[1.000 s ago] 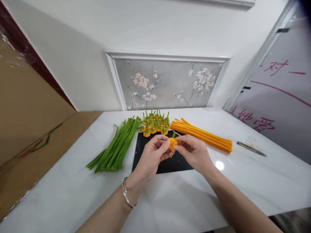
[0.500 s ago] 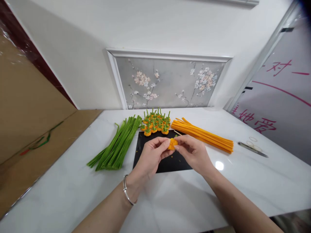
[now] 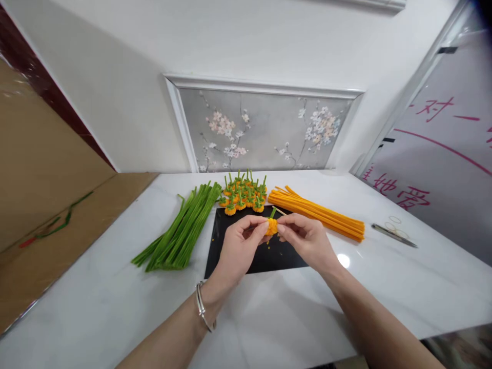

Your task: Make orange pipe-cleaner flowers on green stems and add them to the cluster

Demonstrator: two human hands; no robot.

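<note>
Between my two hands is a small orange fuzzy piece (image 3: pixel 271 227) with a green stem pointing up. My left hand (image 3: pixel 243 241) pinches its left side, and my right hand (image 3: pixel 307 239) pinches its right side. Both hands are over a black mat (image 3: pixel 226 246) dotted with tiny orange bits. Just behind the mat stand several small orange pumpkin-like pieces (image 3: pixel 240 205) with green tops and upright stems. A bundle of green fuzzy sticks (image 3: pixel 184 230) lies to the left. Orange fuzzy sticks (image 3: pixel 319 212) lie in a bundle to the right.
A thin wooden stick (image 3: pixel 279 210) lies partly on the mat behind my right hand. Tweezers (image 3: pixel 394 235) and thin rings (image 3: pixel 394 220) are at the right of the white table (image 3: pixel 96 307). Brown cardboard (image 3: pixel 49 205) borders its left side; a wall with a floral panel stands behind.
The orange piece has been turned between my fingers, so its ridged side and green stem now show. The camera view has shifted slightly.
</note>
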